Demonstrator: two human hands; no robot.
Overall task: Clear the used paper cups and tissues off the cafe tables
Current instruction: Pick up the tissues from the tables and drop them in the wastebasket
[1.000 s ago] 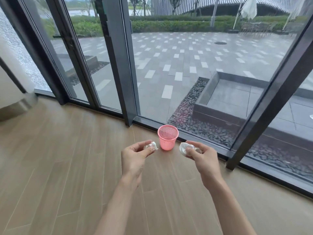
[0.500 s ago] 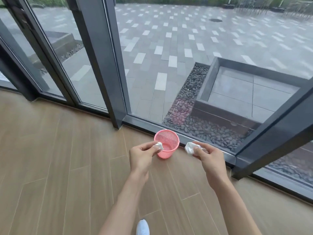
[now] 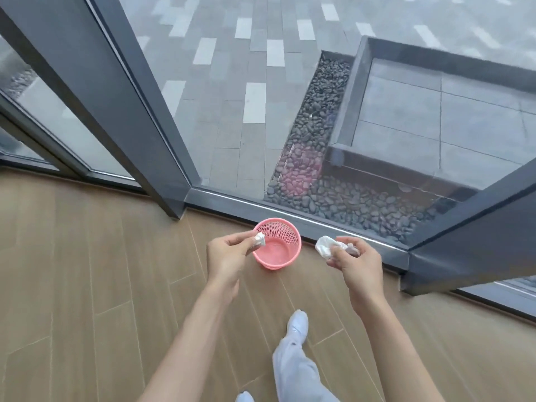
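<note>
Pink basket (image 3: 285,258) below 2 hands – left (image 3: 229,256), right (image 3: 358,264) – each pinching crumpled tissue, partly hidden by fingers.

Wood plank floor (image 3: 87,285); dark window frame (image 3: 121,91); pebble strip (image 3: 333,198) outside glass; grey paving (image 3: 232,97); white shoe (image 3: 297,323).

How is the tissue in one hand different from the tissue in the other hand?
The tissue in the left hand shows as a small tight wad; the tissue in the right hand shows more and looks looser.
The left hand holds its wad at the pink basket rim, over the opening; the right hand holds its wad off to the basket's side, over the floor.
Both are white, crumpled and pinched in fingertips.
</note>
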